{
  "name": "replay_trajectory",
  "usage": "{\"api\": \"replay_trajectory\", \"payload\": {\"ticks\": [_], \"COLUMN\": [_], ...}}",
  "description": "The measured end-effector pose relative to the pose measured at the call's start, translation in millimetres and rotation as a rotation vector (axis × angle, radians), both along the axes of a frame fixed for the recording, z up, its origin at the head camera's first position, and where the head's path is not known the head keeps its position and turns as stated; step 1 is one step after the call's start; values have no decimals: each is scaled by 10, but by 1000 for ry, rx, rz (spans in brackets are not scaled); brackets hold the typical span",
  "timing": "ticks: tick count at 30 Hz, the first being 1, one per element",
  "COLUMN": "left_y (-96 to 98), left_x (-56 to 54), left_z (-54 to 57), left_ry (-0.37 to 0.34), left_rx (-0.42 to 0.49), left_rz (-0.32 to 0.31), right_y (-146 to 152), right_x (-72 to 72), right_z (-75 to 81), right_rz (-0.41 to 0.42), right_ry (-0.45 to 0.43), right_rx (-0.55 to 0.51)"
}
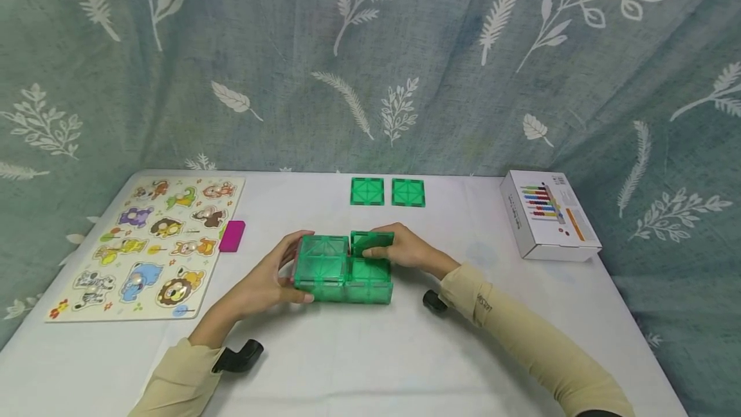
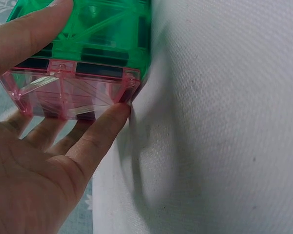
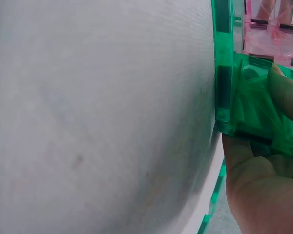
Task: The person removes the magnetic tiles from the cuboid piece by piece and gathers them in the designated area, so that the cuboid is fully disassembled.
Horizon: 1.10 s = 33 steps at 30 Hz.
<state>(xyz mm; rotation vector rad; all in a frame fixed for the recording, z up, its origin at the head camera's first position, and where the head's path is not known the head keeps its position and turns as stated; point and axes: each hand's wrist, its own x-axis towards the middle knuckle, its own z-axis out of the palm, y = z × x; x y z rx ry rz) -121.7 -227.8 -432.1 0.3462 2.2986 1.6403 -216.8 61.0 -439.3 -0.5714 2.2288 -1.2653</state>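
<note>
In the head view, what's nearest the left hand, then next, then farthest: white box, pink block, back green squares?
1. Pink block, left, beside the puzzle
2. Back green squares, near the middle
3. White box, far right

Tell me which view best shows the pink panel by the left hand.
The left wrist view: the pink panel appears close up, its frame and struts visible. The head view shows only a thin edge; the right wrist view shows pink pieces, but I can't tell whether they include it.

The white box (image 1: 550,214) and the right sleeve (image 1: 523,340) bear markings too small to read.
</note>
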Motion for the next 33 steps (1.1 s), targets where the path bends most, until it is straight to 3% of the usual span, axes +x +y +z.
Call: {"api": "replay_trajectory", "payload": {"ticks": [8,17,33], "left_y": [-1,3,20], "left_x": [-11,-17,-10], "left_z": [3,12,10], "left_ry": [5,5,-1], "left_rx": [-5,-8,-12], "left_rz": [2,4,8], "right_y": [-16,0,17], "right_x": [-4,-27,-29], "right_z": [3,10,-25], "right_rz": [-13,25,11], "right_ry": [11,20,-3], "right_rx": [21,-40,-61]}}
